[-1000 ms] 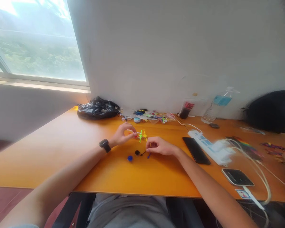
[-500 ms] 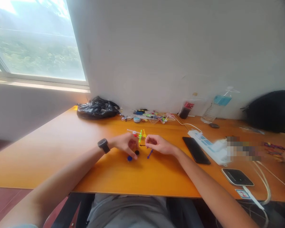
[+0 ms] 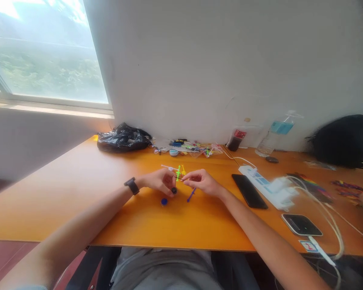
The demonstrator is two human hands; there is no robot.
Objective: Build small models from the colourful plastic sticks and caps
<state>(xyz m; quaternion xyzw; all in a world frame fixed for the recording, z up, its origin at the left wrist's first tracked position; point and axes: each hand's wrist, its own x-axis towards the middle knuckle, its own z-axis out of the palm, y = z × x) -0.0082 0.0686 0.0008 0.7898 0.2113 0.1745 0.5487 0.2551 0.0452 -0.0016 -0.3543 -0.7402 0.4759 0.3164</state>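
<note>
My left hand [image 3: 161, 181] is closed, its thumb and finger pinching a small round black piece [image 3: 174, 191]. From the other side, my right hand [image 3: 202, 182] pinches one end of a thin black arrow-shaped stick [image 3: 179, 178]. The stick's far end reaches close to my left fingers; whether they touch it I cannot tell. A round blue piece [image 3: 164, 201] lies below my left hand. Under my right fingers rests a blue arrow-shaped stick [image 3: 190, 196]. Just beyond both hands are green [image 3: 178, 171], yellow [image 3: 183, 170] and white [image 3: 167, 166] sticks, partly hidden.
A black plastic bag [image 3: 124, 137] and a pile of small colourful parts [image 3: 193, 148] lie along the wall. To the right are a black phone [image 3: 249, 191], a white power strip [image 3: 260, 181], a cola bottle [image 3: 236, 140], a water bottle [image 3: 266, 143] and a charging device [image 3: 301, 224].
The black stick, lying between my hands before, is now lifted in my right fingers. My left thumb and finger have closed on the round black piece and raised it slightly.
</note>
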